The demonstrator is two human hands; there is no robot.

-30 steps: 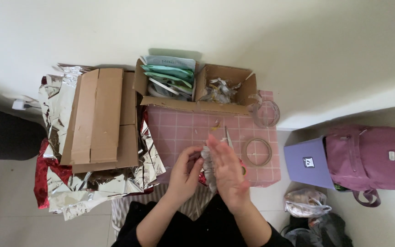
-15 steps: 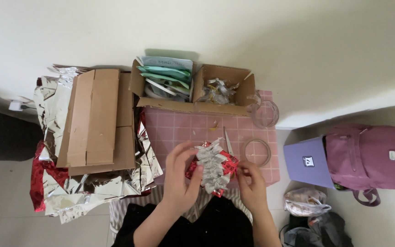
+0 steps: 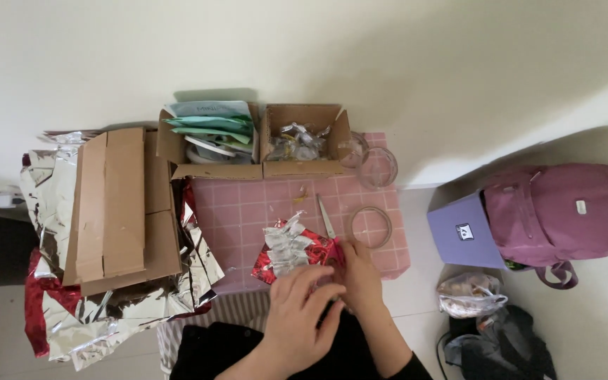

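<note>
Left hand: the left hand (image 3: 302, 309) lies flat, fingers spread, over the near edge of a crumpled red and silver foil piece (image 3: 291, 252).
Right hand: the right hand (image 3: 360, 276) pinches the foil's right edge.
Foil: on the pink grid mat (image 3: 237, 211), near centre.
Nearby: scissors (image 3: 326, 218) and tape ring (image 3: 371, 226) just right; cardboard boxes (image 3: 262, 144) far.

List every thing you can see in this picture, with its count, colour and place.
foil piece: 1, red and silver, on the mat under the hands
mat: 1, pink checked, centre
scissors: 1, silver, on mat
tape ring: 1, clear, mat's right
cardboard boxes: 2, brown, above mat
flat cardboard: 1, brown, left
foil sheets: pile, silver and red, left
backpack: 1, purple, right
left hand: on foil
right hand: on foil
</note>
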